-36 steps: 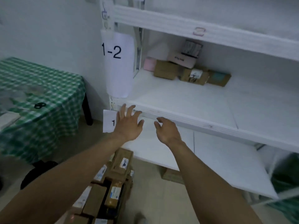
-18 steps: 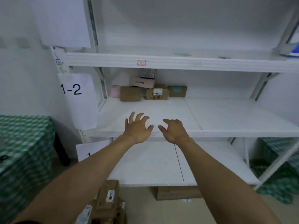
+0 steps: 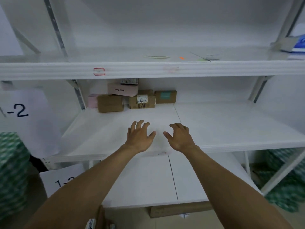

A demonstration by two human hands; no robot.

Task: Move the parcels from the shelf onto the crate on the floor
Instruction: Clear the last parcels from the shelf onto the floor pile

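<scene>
Several small parcels sit at the back left of the middle white shelf [image 3: 214,126]: a plain brown box [image 3: 110,103], a labelled brown box [image 3: 142,101], a brown box with a teal label [image 3: 165,96], a pink box [image 3: 122,89] stacked on top and a pale pink one [image 3: 93,100] at the far left. My left hand [image 3: 140,136] and my right hand [image 3: 179,137] hover side by side over the shelf's front part, fingers spread and empty, well short of the parcels. A corner of the parcels stacked on the floor [image 3: 97,219] shows at the bottom edge; the crate is hidden.
An upper shelf [image 3: 148,70] overhangs the parcels and a lower shelf [image 3: 148,182] juts out below my arms. Paper signs marked 1-2 [image 3: 21,113] hang at the left. Green checked cloth [image 3: 11,171] lies left and right. A flat cardboard box [image 3: 179,210] lies under the lower shelf.
My view has lifted from the floor stack to face the shelf straight on. Both hands have risen from the lower shelf's edge to above the middle shelf, still empty.
</scene>
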